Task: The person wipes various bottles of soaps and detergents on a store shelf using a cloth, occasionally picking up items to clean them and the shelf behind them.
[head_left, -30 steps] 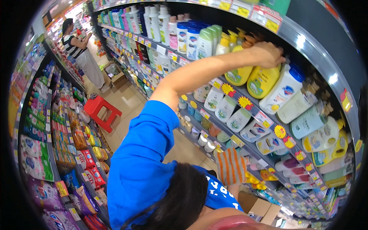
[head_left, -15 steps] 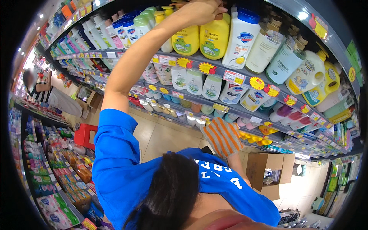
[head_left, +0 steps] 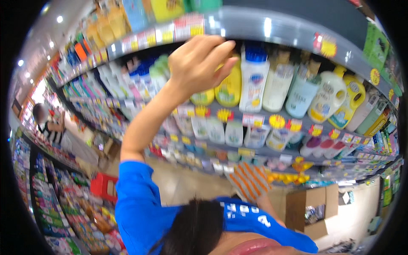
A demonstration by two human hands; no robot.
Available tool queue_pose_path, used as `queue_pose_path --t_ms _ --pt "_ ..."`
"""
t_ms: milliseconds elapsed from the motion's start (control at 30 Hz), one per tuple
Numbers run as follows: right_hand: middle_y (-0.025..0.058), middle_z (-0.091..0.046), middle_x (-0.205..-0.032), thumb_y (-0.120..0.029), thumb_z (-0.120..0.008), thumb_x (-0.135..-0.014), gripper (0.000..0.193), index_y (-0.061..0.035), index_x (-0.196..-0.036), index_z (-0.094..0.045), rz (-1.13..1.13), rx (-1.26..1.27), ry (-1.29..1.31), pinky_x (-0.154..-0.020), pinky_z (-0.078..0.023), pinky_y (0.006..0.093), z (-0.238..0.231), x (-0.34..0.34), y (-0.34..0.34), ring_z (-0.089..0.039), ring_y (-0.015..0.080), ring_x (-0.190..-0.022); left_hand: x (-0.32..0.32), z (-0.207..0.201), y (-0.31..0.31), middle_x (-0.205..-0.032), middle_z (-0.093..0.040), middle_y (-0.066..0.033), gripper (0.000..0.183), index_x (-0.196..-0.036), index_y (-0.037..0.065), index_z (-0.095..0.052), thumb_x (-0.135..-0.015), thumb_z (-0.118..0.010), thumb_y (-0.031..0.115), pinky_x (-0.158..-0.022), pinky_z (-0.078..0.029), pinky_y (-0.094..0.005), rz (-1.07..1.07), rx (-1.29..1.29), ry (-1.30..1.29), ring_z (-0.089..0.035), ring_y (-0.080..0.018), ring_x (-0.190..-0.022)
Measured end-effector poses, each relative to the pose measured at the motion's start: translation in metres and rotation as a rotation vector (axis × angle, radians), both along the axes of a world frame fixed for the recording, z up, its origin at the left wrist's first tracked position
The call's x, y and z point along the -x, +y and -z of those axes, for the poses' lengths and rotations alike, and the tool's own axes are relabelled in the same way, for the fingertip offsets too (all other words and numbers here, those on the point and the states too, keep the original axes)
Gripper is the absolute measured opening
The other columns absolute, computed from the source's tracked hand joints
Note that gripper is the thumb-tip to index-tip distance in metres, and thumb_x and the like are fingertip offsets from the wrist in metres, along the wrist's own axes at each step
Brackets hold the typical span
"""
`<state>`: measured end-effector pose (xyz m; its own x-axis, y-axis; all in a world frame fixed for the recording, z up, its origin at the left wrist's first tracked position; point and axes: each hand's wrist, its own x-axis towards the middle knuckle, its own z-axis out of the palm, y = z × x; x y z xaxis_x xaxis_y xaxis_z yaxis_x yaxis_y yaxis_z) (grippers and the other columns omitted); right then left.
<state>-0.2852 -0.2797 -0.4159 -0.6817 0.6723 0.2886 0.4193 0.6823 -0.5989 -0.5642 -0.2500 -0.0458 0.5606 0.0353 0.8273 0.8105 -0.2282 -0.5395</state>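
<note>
My left hand [head_left: 202,63] is raised in front of the upper bottle shelf, just below the shelf edge above it. Its fingers are loosely bent, the thumb stands apart, and nothing shows in it. Right behind it are yellow bottles [head_left: 229,89], partly hidden by the hand. A white bottle with a blue cap [head_left: 254,83] stands beside them. Lower down, an orange-and-grey striped cloth [head_left: 250,182] covers my right hand, so its fingers are hidden. That hand is near the lower shelves.
Pale pump bottles [head_left: 278,87] and handled jugs [head_left: 327,100] line the shelf to the right. An opened cardboard box [head_left: 314,197] is on the floor at right. A red plastic stool [head_left: 103,186] stands at left. Farther left is another person [head_left: 51,127] in the aisle.
My left hand has come away from the top of a yellow bottle and out in front of the shelf. The view has tilted up, bringing a higher shelf in. The striped cloth stays low.
</note>
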Motion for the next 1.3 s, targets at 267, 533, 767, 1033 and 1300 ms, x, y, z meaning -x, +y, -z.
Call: queue_pose_path --t_ms 267,533,767,1033,1300 --pt "0.0089 -0.048 -0.131 -0.041 -0.059 -0.085 0.055 -0.0113 -0.13 -0.047 -0.019 -0.004 0.026 -0.1 -0.035 0.038 0.0 0.011 0.01 -0.044 0.0249 -0.121 0.151 -0.142 0.055 -0.103 -0.059 -0.0176 0.061 -0.106 -0.004 -0.058 -0.075 -0.074 0.046 -0.082 -0.05 -0.0334 -0.529 -0.244 -0.707 -0.06 -0.0217 -0.094" --pt "0.009 -0.047 -0.132 -0.041 -0.06 -0.085 0.056 -0.0113 -0.13 -0.047 -0.002 -0.007 0.022 -0.1 -0.035 0.038 -0.001 -0.003 0.01 -0.044 0.025 -0.122 0.177 -0.138 0.092 -0.114 -0.06 -0.0151 0.06 -0.111 -0.001 -0.059 -0.068 -0.082 0.034 -0.077 -0.053 -0.0326 0.022 0.548 -1.084 -0.062 -0.0192 -0.094" --pt "0.009 -0.047 -0.132 -0.041 -0.06 -0.085 0.056 -0.0113 -0.13 -0.047 -0.012 -0.007 0.021 -0.099 -0.035 0.038 -0.003 -0.011 0.002 -0.044 0.025 -0.122 0.173 -0.14 0.084 -0.109 -0.06 -0.0114 0.062 -0.114 -0.003 -0.05 -0.07 -0.082 0.027 -0.08 -0.051 -0.0279 0.07 -0.075 -0.976 -0.061 -0.0198 -0.094" --pt "0.009 -0.047 -0.132 -0.041 -0.06 -0.084 0.056 -0.0113 -0.13 -0.047 -0.076 -0.08 0.061 -0.099 -0.035 0.038 -0.028 0.011 -0.001 -0.044 0.0251 -0.122 0.077 -0.123 -0.08 -0.106 -0.059 -0.0143 0.065 -0.12 -0.003 -0.041 -0.071 -0.078 0.021 -0.081 -0.051 -0.0329 0.53 0.352 -0.9 -0.061 -0.0223 -0.094" --pt "0.0088 -0.034 -0.144 -0.037 -0.045 -0.093 0.056 -0.0106 -0.141 -0.032 -1.058 1.2 0.885 -0.11 -0.022 0.0403 -0.135 0.116 0.009 -0.033 0.0228 -0.132 0.04 0.108 -0.174 -0.117 -0.053 -0.0101 0.088 -0.131 0.002 -0.032 -0.062 -0.084 0.017 -0.09 -0.047 -0.0337 0.582 0.765 -1.317 -0.055 -0.0193 -0.105"
